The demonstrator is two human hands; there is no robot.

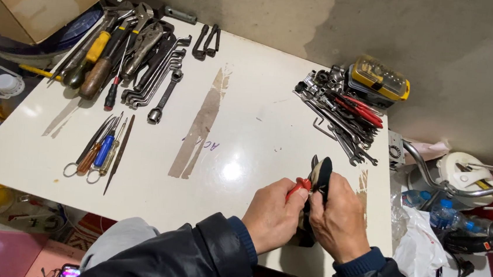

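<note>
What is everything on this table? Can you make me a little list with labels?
Table: white top, stained with brown streaks
Left hand: grips the red handle of a black tool
Right hand: holds the same tool
Far left: pile of pliers and wrenches
Near left: small screwdrivers and files
Far right: heap of wrenches and red-handled pliers, yellow bit case
</note>
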